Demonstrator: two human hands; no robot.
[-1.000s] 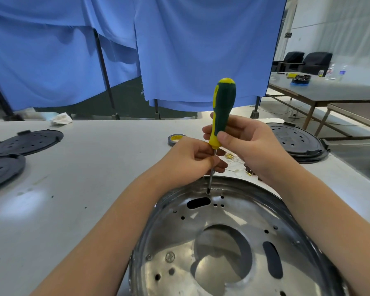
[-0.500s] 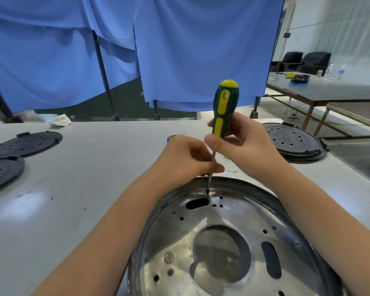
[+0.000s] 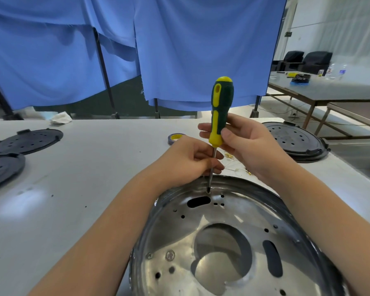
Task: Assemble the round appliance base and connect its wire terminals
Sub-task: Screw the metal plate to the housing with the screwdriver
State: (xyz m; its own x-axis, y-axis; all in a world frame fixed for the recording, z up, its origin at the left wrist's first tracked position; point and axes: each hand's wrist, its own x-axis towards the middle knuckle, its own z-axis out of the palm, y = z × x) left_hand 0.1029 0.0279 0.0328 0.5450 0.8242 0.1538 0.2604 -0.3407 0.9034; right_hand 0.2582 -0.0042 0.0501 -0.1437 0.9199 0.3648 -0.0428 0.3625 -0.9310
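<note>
Right hand [image 3: 247, 146] grip on screwdriver [image 3: 220, 112] handle, left hand [image 3: 186, 161] pinching shaft, tip in metal base [image 3: 222, 238]

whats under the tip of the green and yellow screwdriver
The green and yellow screwdriver has its tip at a small hole near the far rim of the shiny round metal base. Any screw there is hidden by the tip.
</note>
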